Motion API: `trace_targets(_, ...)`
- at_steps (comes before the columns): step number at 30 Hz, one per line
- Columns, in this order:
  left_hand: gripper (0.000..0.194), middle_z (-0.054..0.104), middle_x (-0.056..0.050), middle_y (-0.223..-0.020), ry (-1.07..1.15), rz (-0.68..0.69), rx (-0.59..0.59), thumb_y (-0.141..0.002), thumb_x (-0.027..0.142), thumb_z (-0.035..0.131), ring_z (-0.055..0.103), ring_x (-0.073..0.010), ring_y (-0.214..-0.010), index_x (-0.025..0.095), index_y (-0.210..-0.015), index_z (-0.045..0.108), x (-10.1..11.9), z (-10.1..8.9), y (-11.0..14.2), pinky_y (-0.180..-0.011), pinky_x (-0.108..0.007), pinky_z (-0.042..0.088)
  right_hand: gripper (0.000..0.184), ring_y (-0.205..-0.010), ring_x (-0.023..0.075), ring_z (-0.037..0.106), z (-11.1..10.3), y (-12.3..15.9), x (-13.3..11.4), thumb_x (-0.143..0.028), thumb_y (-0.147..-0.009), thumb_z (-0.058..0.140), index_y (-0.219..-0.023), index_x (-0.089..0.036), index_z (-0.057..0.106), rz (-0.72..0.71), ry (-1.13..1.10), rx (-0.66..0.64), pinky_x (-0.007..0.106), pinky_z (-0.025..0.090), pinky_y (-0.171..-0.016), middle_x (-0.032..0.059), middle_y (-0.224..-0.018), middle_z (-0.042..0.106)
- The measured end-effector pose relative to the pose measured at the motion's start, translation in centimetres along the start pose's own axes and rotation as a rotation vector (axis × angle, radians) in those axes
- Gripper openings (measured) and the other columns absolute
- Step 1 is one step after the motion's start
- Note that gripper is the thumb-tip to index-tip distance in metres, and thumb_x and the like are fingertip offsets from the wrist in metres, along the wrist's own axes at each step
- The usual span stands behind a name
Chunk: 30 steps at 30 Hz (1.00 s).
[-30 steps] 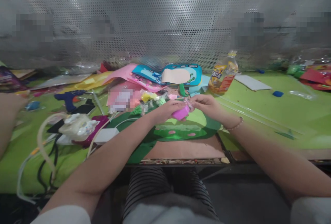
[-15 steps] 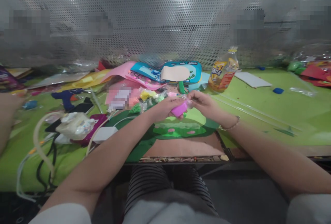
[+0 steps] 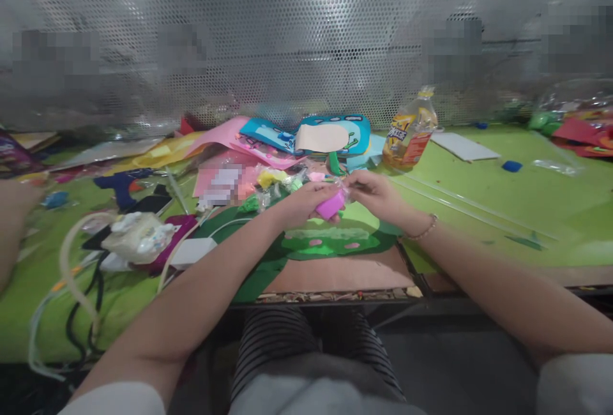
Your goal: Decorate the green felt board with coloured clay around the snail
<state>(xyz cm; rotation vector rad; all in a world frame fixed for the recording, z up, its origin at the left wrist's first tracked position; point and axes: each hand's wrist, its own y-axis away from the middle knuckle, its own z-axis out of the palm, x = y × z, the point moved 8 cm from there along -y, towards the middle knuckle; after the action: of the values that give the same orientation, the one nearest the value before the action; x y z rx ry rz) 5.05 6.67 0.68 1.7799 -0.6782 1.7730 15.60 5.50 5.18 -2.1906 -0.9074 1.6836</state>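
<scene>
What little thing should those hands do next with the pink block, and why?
Probably the right hand should gently pull the clear plastic away from the pink block, because the left hand is holding the block and the right hand's fingertips are at the plastic by its end.

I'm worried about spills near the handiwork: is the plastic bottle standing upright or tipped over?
Upright. The plastic bottle stands on its base on the green tabletop, neck pointing up, beyond the right hand.
</scene>
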Motion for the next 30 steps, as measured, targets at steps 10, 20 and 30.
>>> trace_targets(10,0.035,0.056,0.000,-0.079,-0.276,0.089,0.064,-0.082,0.050,0.057,0.059,-0.0120,-0.072,0.015,-0.086,0.058,3.6,0.2,2.5,-0.068,-0.025,0.047,0.032,-0.060,0.0106,0.050,-0.5,-0.2,1.5,-0.053,-0.083,0.055,-0.079,-0.022,0.047,0.081,-0.185,0.126,0.025,0.047,-0.058,-0.0033,-0.068,0.050)
trace_targets(20,0.031,0.053,0.000,-0.079,-0.540,0.146,0.135,-0.088,0.043,0.046,0.049,-0.0138,-0.074,0.015,-0.094,0.058,3.6,0.7,3.0,-0.068,-0.024,0.039,0.019,-0.064,0.0126,0.049,0.9,0.3,-1.0,-0.038,-0.084,0.058,-0.080,-0.019,0.058,-0.066,0.093,-0.005,0.026,0.041,-0.058,0.0002,-0.072,0.055)
trace_targets(30,0.031,0.061,-0.003,-0.093,-0.930,0.145,0.199,-0.092,0.044,0.039,0.055,-0.0202,-0.089,0.021,-0.094,0.060,5.2,1.4,8.4,-0.080,-0.029,0.041,0.022,-0.062,0.0113,0.055,2.6,0.8,-0.5,-0.041,-0.087,0.054,-0.080,-0.020,0.054,0.054,-0.089,-0.180,0.026,0.048,-0.059,-0.0008,-0.071,0.056)
